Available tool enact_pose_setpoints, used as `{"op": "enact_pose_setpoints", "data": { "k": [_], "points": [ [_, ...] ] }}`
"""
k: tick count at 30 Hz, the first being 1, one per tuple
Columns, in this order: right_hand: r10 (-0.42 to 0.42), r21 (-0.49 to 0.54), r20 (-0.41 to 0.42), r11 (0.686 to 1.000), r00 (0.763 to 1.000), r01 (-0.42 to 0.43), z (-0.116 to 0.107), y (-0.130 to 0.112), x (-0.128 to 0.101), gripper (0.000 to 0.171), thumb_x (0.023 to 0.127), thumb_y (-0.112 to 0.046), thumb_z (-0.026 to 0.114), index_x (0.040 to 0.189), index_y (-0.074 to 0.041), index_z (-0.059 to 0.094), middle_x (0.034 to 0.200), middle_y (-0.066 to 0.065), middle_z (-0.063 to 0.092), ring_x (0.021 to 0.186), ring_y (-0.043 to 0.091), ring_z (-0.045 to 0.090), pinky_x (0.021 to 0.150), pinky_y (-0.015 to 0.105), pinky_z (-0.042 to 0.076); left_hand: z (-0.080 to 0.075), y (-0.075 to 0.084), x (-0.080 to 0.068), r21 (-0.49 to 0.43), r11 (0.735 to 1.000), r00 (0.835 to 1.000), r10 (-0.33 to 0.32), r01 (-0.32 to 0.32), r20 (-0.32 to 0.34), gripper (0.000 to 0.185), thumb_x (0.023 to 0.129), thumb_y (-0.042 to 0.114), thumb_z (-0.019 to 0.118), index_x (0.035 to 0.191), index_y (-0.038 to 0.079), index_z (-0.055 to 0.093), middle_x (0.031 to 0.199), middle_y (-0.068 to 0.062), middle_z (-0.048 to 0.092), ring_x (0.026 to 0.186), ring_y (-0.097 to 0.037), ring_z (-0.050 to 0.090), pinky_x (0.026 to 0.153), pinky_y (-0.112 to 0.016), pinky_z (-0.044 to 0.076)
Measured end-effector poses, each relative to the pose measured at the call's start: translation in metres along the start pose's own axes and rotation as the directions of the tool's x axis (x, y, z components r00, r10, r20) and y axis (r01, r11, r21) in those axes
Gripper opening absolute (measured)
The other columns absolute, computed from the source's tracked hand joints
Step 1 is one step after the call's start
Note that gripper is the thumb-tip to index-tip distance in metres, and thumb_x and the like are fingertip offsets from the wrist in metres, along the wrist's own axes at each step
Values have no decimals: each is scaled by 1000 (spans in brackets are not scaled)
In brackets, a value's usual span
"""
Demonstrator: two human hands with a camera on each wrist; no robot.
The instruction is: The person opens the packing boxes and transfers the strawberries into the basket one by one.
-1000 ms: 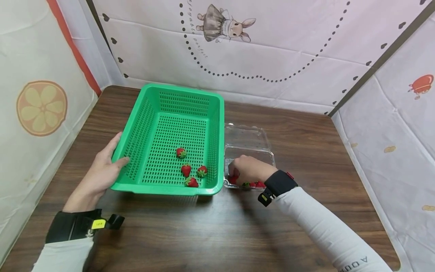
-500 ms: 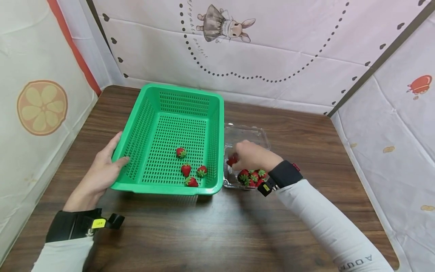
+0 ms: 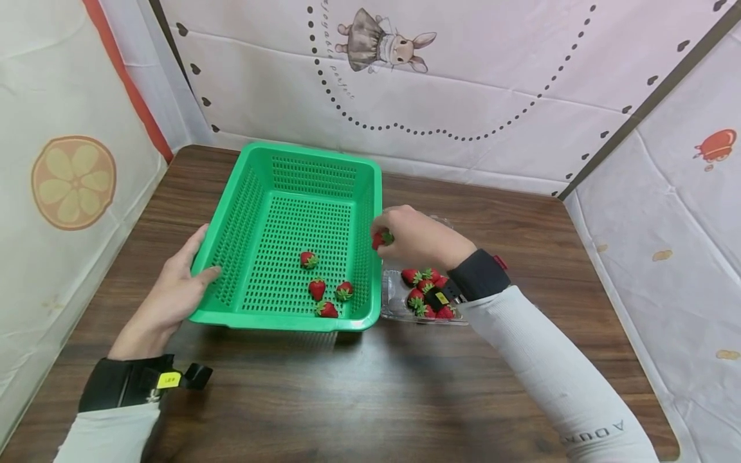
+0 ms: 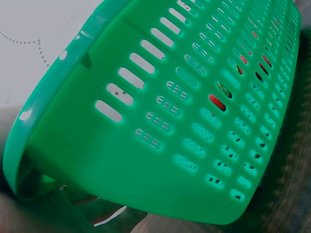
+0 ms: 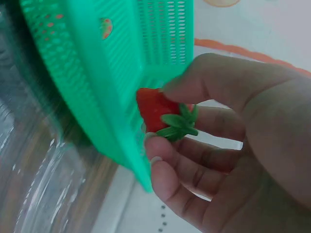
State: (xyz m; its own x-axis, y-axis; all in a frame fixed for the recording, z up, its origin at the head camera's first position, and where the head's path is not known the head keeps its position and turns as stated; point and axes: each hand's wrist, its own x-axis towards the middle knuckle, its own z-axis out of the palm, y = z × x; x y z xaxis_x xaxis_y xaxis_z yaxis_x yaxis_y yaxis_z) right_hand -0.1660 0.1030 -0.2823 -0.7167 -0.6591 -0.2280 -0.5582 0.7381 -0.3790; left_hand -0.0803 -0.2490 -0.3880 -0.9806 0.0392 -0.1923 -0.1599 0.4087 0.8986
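My left hand [image 3: 176,283] grips the left rim of a green perforated plastic basket [image 3: 228,319], thumb on the inner side. Several strawberries [image 3: 316,289] lie on the basket's floor toward its near right corner. Between thumb and fingers my right hand [image 3: 422,238] pinches a single strawberry [image 5: 158,109] by its sides, its green leaves toward the palm in the right wrist view. That hand is at the basket's right rim. Below it, a clear plastic clamshell box [image 3: 395,299] holds several more strawberries [image 3: 425,292], partly covered by the right wrist.
The clamshell stands right beside the basket, its opened lid [image 3: 442,222] at the back mostly behind the right hand. Both sit on a dark wood table [image 3: 278,399]. Printed white cloth [image 3: 492,77] hangs along the back and both sides.
My right hand has lifted a strawberry out of the clamshell and carried it up and left to the basket's right rim. The left hand and basket have stayed in place.
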Motion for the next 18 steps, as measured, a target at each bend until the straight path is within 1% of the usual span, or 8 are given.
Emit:
{"op": "enact_pose_setpoints", "data": {
  "k": [2,5,8,11,15,17,18],
  "points": [
    [-19,8,10,1000,1000,18,0,-6,4,10,89,-10,56,91,-12,66,86,1,60,69,14,46,66,28,41,0,0,0,-3,1000,1000,-3,3,2,69,104,17,35,154,34,-9,160,-21,16,136,-42,34,80,-26,46],
    [-64,3,52,998,997,64,2,-14,14,12,92,-11,58,96,-11,70,92,0,63,76,13,49,69,26,42,0,0,0,-3,1000,1000,-5,5,0,69,104,17,34,153,38,-9,159,-21,16,135,-42,34,79,-26,46],
    [-115,-20,100,993,988,118,7,-20,25,12,90,-8,60,96,-10,70,92,-1,63,80,12,49,71,24,42,1,-1,0,-1,1000,1000,-3,3,-2,69,104,17,34,152,39,-9,160,-21,16,135,-42,34,80,-28,46],
    [-147,-43,140,987,979,154,12,-24,34,9,89,-6,62,94,-9,69,90,-1,61,81,13,47,74,25,41,1,-1,0,3,1000,1000,2,-2,-5,69,104,17,34,153,37,-9,160,-20,15,136,-42,34,83,-33,46],
    [-140,-58,186,986,973,153,18,-30,45,10,90,-7,63,99,-8,68,98,1,65,90,15,53,81,28,43,1,-1,0,3,1000,1000,2,-2,-11,69,104,16,35,154,35,-8,160,-20,15,136,-42,33,86,-38,45],
    [-120,-72,202,988,972,137,22,-32,51,15,91,-8,64,104,-9,69,105,1,67,98,14,57,86,29,45,1,0,0,1,1000,1000,1,-1,-12,69,104,16,35,154,35,-8,160,-19,14,136,-42,33,86,-39,45],
    [-113,-78,209,988,971,131,25,-33,54,14,91,-10,64,104,-9,69,105,1,67,97,14,57,85,29,45,1,-1,-1,2,1000,1000,2,-2,-12,69,104,16,35,154,34,-8,160,-20,15,136,-42,33,86,-39,45]
  ]
}}
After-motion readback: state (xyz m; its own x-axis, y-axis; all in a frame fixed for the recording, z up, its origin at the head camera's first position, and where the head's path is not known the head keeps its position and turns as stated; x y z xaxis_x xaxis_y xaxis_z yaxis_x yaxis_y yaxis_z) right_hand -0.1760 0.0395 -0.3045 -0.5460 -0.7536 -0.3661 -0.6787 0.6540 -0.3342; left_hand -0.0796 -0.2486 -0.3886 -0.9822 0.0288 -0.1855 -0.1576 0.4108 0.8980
